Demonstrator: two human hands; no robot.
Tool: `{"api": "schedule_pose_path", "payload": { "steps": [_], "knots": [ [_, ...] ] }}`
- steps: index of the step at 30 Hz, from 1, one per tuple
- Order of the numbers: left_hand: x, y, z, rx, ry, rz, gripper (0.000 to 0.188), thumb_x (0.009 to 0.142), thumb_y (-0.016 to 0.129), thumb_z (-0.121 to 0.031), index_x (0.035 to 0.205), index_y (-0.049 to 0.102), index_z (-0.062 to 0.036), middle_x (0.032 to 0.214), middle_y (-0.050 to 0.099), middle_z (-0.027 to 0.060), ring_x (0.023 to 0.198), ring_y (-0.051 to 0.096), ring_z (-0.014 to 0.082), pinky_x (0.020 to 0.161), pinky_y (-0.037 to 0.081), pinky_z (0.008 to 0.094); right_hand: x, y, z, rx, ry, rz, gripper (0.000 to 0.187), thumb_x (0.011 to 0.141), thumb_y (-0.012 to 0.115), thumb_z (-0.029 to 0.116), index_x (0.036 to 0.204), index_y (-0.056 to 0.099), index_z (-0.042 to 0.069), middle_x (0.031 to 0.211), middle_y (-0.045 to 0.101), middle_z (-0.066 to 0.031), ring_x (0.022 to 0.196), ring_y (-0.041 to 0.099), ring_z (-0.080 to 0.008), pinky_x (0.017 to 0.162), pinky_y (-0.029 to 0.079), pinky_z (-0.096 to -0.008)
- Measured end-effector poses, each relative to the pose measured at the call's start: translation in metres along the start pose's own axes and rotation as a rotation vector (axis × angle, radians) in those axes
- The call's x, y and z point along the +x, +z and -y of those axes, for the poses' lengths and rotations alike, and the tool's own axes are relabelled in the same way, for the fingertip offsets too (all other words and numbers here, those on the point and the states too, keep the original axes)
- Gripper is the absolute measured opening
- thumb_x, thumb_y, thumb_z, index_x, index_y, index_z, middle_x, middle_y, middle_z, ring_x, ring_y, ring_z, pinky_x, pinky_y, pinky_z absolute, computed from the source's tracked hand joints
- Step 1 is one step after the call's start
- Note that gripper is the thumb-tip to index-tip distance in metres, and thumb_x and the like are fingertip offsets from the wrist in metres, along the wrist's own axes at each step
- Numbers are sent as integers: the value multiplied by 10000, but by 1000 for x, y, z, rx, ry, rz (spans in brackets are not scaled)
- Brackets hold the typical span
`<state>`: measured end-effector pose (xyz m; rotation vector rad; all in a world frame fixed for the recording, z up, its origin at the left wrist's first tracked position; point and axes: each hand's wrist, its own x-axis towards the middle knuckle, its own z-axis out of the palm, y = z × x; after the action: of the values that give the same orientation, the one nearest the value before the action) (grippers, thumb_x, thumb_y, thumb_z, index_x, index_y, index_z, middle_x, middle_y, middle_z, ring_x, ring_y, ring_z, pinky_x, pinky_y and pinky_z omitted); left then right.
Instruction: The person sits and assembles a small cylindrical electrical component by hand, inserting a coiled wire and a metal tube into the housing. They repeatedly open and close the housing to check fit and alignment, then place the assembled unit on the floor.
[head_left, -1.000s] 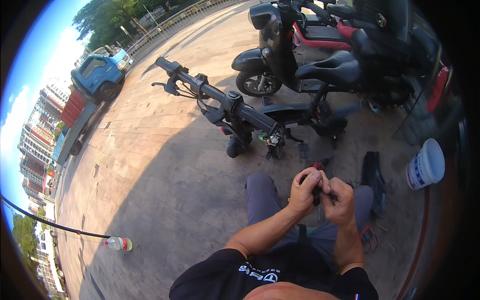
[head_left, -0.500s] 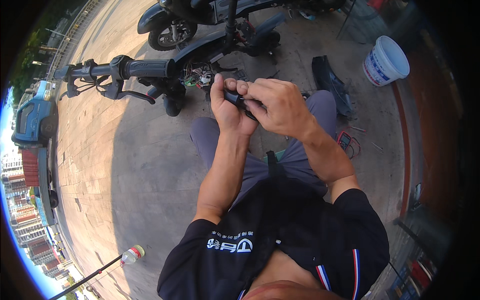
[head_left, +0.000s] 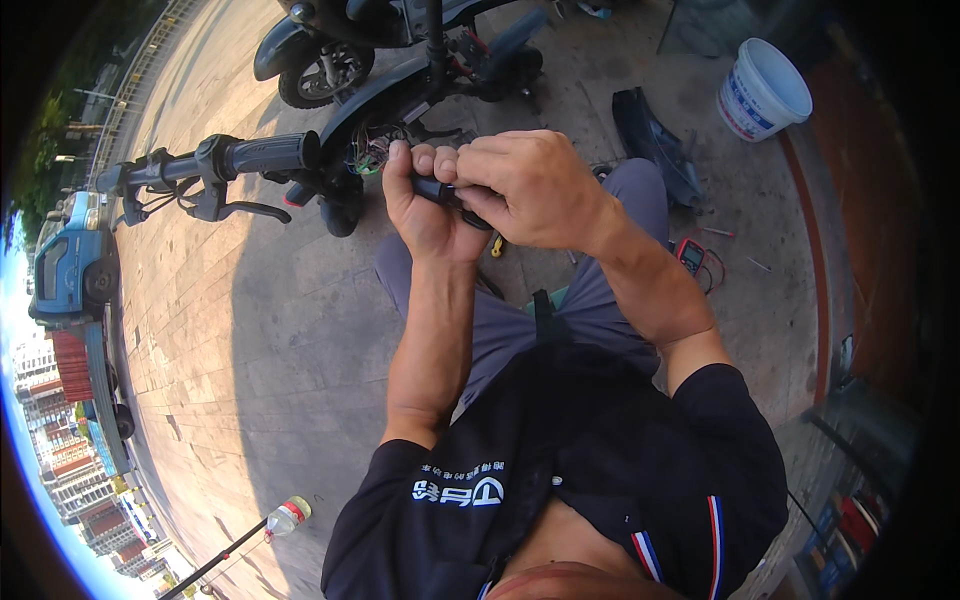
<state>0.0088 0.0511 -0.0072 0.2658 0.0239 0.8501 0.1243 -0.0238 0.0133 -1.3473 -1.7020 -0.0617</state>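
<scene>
In front of my lap, both hands meet on a small black cylindrical part (head_left: pixel 431 189), its exact kind partly hidden by fingers. My left hand (head_left: pixel 432 215) is closed round it, with the thumb standing up along one side. From the right, my right hand (head_left: pixel 540 190) pinches the part's other end, fingertips close to the left palm. Just beyond lies a bundle of exposed coloured wires (head_left: pixel 372 150) on a dark electric scooter (head_left: pixel 400 95). Its handlebar grip (head_left: pixel 270 153) and brake lever (head_left: pixel 255 208) stick out to the left of my hands.
A white bucket (head_left: pixel 745 105) stands at the far right, near a loose dark curved panel (head_left: pixel 655 145). By my right knee lies a red multimeter (head_left: pixel 690 256) with leads. Something yellow (head_left: pixel 497 246) shows below my hands. At lower left, a bottle (head_left: pixel 288 515) is on a pole.
The whole view has shifted slightly. Both hands stay together on the black part, a little further left in the picture. A yellow item now shows beneath them.
</scene>
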Motion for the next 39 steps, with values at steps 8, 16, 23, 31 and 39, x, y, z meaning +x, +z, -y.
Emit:
{"api": "schedule_pose_path", "payload": {
  "steps": [8,16,23,31,39],
  "knots": [
    [-3,-1,10,335,251,-108,317,1014,541,-306,785,527,-88,739,604,85,713,571,170,656,507,327,-8,10,7,107,171,-102,120,781,703,92,886,660,53,810,672,-106,727,663,-332,624,533,-393],
    [-2,-9,11,260,92,-119,329,994,586,-330,794,524,-77,743,614,107,611,556,171,521,455,269,-17,8,-5,262,182,-39,141,763,724,59,880,653,28,780,658,-134,702,652,-351,603,523,-396],
    [-7,0,20,460,330,-128,297,978,640,-227,783,549,-21,713,636,131,623,590,178,600,512,310,-20,15,-1,333,265,-92,121,762,713,-18,841,623,-4,744,625,-144,629,625,-311,571,488,-354],
    [-10,0,18,649,357,-93,266,974,657,-231,830,557,-30,756,649,135,670,609,180,645,522,305,-27,20,0,426,337,-85,87,820,680,-65,860,619,-15,728,618,-98,644,600,-156,581,480,-303],
    [-23,2,12,771,386,47,254,972,660,-203,811,587,-21,783,667,113,722,617,153,699,511,293,-32,20,-7,675,288,-31,121,847,647,-98,917,645,1,746,609,-27,669,564,-82,571,464,-269]
  ]
}}
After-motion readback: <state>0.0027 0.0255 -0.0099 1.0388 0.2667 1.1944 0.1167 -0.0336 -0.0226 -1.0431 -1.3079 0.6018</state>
